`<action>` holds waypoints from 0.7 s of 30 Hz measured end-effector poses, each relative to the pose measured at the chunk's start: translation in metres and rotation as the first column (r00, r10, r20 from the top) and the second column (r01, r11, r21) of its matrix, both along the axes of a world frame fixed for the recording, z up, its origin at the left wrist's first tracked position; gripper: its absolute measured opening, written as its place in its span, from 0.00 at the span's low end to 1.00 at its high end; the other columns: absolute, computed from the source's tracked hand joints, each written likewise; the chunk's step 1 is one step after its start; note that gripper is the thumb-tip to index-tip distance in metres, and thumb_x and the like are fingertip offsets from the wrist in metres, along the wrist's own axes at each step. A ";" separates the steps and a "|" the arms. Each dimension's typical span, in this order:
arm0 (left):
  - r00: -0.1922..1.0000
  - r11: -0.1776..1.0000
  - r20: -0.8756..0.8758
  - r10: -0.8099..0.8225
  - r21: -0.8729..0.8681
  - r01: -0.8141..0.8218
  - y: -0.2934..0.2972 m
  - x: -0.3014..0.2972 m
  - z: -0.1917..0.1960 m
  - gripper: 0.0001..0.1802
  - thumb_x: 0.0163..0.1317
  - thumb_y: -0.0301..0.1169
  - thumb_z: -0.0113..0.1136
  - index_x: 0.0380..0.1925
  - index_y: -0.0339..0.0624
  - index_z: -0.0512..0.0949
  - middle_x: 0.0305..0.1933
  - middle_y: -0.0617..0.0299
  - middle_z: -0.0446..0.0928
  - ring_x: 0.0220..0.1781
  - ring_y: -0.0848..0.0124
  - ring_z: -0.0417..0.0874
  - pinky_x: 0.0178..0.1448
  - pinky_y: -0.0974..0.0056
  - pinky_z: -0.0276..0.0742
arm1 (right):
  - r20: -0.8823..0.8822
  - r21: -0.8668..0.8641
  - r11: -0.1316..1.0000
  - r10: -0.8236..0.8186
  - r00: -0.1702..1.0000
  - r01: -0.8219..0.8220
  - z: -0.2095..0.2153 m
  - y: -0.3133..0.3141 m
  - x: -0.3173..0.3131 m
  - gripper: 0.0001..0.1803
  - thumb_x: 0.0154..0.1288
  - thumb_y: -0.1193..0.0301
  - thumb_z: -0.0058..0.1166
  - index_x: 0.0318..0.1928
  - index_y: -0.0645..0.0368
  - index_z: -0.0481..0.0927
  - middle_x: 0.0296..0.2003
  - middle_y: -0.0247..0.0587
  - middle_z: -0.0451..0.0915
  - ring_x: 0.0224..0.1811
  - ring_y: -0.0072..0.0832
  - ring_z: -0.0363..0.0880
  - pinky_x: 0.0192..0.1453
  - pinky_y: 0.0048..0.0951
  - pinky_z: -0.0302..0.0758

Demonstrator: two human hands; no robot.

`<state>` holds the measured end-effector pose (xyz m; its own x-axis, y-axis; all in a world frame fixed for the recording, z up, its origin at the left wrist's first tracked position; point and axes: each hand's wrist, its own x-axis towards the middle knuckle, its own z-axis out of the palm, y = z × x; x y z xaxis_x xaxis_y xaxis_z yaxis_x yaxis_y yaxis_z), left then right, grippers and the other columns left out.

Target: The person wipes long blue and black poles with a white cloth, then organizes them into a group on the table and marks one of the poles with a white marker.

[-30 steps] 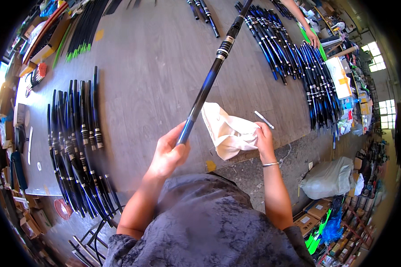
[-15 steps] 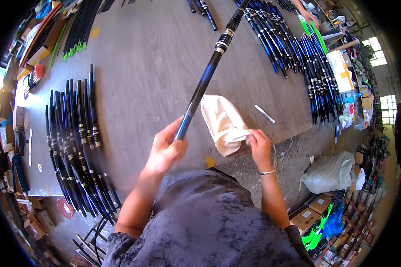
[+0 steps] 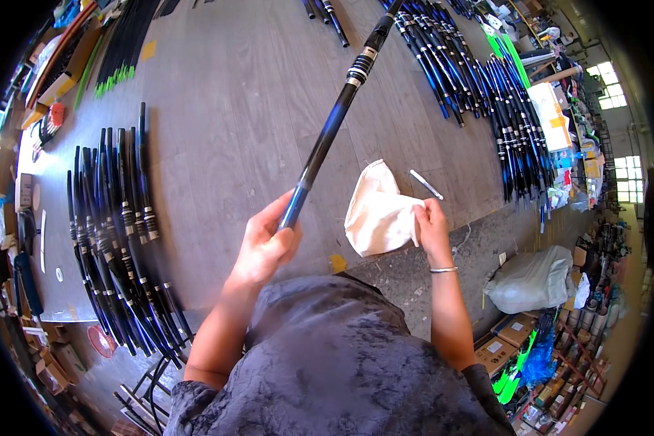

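My left hand grips the near end of a long blue and black rod that slants up and away over the grey table. My right hand pinches the edge of a crumpled white cloth lying near the table's front edge. A small white pen-like stick lies on the table just beyond that hand.
A row of several black and blue rods lies at the left of the table. A larger pile of blue rods covers the far right. Green-tipped rods lie at the far left. A grey sack and boxes stand on the floor at right.
My right hand has come down from above the cloth and closed on its edge. The rod in my left hand has been drawn a little nearer and stands steeper.
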<state>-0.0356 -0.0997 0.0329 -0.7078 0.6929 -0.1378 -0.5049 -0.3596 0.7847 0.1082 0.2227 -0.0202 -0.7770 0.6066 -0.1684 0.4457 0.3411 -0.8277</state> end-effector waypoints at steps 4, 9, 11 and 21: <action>1.000 1.000 0.029 -0.002 -0.023 0.002 0.001 -0.001 -0.001 0.42 0.59 0.42 0.65 0.68 0.34 0.60 0.19 0.69 0.64 0.14 0.81 0.61 0.17 0.74 0.56 | -0.012 -0.019 1.000 0.003 1.000 -0.003 0.021 -0.009 -0.010 0.11 0.73 0.65 0.49 0.36 0.59 0.71 0.30 0.28 0.70 0.34 0.16 0.67 0.41 0.22 0.68; 1.000 1.000 0.015 -0.008 -0.019 0.009 0.002 -0.001 -0.002 0.39 0.60 0.39 0.63 0.68 0.35 0.61 0.19 0.68 0.65 0.14 0.81 0.61 0.17 0.74 0.57 | -0.241 -0.329 0.943 -0.138 0.961 0.053 0.049 -0.036 -0.026 0.13 0.72 0.69 0.49 0.50 0.64 0.75 0.40 0.35 0.80 0.44 0.21 0.75 0.51 0.24 0.72; 1.000 0.999 0.015 -0.014 -0.032 0.014 0.002 -0.001 -0.001 0.39 0.60 0.38 0.63 0.68 0.35 0.61 0.19 0.68 0.65 0.14 0.81 0.61 0.17 0.74 0.57 | -0.238 -0.344 0.938 -0.036 0.970 -0.050 0.054 -0.035 -0.027 0.18 0.72 0.70 0.49 0.58 0.64 0.72 0.47 0.37 0.79 0.50 0.22 0.75 0.57 0.25 0.71; 1.000 1.000 0.018 0.004 -0.013 -0.004 -0.003 0.001 -0.002 0.40 0.59 0.40 0.64 0.67 0.33 0.60 0.18 0.69 0.65 0.14 0.82 0.61 0.17 0.75 0.56 | 0.205 0.422 0.740 0.485 0.850 -0.524 0.098 -0.040 -0.028 0.25 0.60 0.86 0.45 0.58 0.58 0.73 0.48 0.49 0.81 0.52 0.36 0.81 0.54 0.34 0.76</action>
<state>-0.0346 -0.1024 0.0309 -0.7078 0.6882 -0.1596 -0.5178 -0.3517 0.7798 0.0798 0.1824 0.0778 -0.9872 0.1509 -0.0518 0.1567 0.8545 -0.4952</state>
